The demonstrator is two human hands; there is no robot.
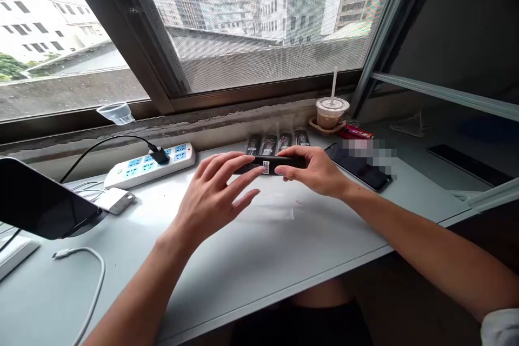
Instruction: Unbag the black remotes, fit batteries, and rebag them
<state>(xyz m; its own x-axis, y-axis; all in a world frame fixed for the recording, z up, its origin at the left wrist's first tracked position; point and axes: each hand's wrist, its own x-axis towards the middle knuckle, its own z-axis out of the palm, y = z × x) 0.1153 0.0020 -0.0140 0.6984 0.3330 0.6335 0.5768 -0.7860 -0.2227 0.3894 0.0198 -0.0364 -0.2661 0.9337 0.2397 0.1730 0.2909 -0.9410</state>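
My right hand (pixel 316 171) grips the right part of a slim black object with a white label (pixel 272 165), thumb in front and fingers behind. The object is held roughly level above the desk; its exact kind I cannot make out. At its left end is my left hand (pixel 217 184), open, with the fingers stretched toward the object and overlapping it in view. Whether those fingertips touch it I cannot tell. Just behind the object, several small dark packets in clear wrapping (pixel 268 144) stand in a row by the wall.
A white power strip (pixel 178 158) with a black plug lies back left, near a white charger (pixel 117 200) and a tablet-like screen (pixel 44 200). A white cable (pixel 99 265) curls at front left. Back right are a lidded drink cup (pixel 331 113) and a black phone (pixel 360 168).
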